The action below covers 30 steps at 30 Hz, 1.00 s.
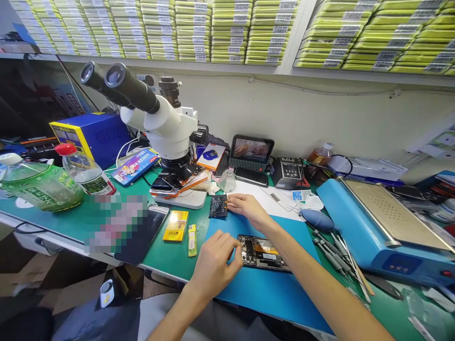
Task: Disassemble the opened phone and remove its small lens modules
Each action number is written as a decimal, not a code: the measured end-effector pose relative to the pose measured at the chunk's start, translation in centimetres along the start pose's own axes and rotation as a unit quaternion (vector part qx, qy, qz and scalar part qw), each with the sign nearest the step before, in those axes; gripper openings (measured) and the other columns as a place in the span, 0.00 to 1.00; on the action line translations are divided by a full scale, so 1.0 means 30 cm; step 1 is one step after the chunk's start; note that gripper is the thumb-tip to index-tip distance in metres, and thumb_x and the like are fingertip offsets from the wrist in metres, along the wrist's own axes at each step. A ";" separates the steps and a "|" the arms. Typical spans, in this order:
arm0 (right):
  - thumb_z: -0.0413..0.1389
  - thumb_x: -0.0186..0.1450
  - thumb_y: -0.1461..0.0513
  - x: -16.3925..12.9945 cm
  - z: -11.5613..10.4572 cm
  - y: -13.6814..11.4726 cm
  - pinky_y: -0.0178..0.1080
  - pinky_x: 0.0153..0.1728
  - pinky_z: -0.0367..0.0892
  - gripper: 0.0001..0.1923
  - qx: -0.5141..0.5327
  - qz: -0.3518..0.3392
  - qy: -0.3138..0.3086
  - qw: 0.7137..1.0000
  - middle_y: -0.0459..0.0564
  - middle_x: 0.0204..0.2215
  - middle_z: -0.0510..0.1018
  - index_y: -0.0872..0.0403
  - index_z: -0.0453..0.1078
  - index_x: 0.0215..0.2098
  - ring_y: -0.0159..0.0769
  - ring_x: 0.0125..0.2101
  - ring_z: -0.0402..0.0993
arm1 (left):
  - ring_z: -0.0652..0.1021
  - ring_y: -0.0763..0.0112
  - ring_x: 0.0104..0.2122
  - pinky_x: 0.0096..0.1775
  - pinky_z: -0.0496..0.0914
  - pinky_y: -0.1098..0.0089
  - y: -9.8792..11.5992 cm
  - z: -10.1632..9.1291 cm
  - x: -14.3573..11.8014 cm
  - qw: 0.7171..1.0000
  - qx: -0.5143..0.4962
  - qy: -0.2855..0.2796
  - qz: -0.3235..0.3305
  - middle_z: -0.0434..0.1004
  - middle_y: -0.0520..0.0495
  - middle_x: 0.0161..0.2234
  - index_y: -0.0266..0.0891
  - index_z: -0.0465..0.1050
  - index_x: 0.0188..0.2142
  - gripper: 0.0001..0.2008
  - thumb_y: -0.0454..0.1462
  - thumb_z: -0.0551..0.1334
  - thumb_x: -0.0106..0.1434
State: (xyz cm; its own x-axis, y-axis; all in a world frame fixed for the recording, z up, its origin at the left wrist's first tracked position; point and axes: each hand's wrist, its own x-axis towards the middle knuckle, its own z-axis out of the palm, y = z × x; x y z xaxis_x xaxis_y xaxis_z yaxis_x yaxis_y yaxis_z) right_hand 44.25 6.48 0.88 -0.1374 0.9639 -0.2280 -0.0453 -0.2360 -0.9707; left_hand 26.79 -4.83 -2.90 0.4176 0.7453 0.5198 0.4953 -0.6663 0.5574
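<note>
One "SCREEN" box [134, 166] beyond left hand [213, 265]

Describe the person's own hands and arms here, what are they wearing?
Both arms are bare along all that shows: no sleeves, no gloves. The left hand and the right hand show no rings, and no watch or band is visible on either wrist. The fingers are slim, with short nails.
</note>
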 end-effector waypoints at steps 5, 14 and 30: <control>0.63 0.79 0.49 -0.092 -0.083 -0.042 0.54 0.58 0.79 0.24 -0.098 -0.025 -0.014 0.995 0.57 0.60 0.77 0.54 0.72 0.65 0.46 0.56 0.78 | 0.84 0.66 0.43 0.46 0.83 0.61 0.003 -0.003 0.004 1.000 -0.001 0.015 0.004 0.83 0.44 0.51 0.40 0.79 0.54 0.12 0.44 0.67 0.79; 0.68 0.73 0.42 -0.546 -0.356 0.023 0.69 0.73 0.63 0.37 -0.393 -0.092 0.031 0.914 0.59 0.73 0.69 0.47 0.70 0.73 0.58 0.73 0.65 | 0.83 0.68 0.40 0.42 0.82 0.63 -0.009 -0.027 -0.038 0.993 -0.061 0.096 0.020 0.83 0.45 0.49 0.40 0.79 0.54 0.12 0.44 0.67 0.79; 0.62 0.76 0.47 -0.675 -0.318 0.212 0.54 0.60 0.75 0.41 -0.600 -0.203 0.125 0.764 0.54 0.63 0.77 0.44 0.56 0.81 0.52 0.60 0.76 | 0.77 0.75 0.29 0.35 0.72 0.72 0.080 -0.106 -0.057 0.989 -0.036 0.137 -0.038 0.78 0.55 0.32 0.43 0.77 0.43 0.11 0.33 0.57 0.81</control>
State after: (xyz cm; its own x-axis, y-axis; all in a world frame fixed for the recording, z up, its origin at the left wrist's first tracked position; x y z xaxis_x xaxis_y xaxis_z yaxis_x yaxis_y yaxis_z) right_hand 56.17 -13.35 -1.39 -0.1529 0.9565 0.2485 0.9256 0.2267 -0.3030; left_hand 24.84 -7.79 -0.39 0.1538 0.7651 0.6253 0.4581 -0.6159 0.6409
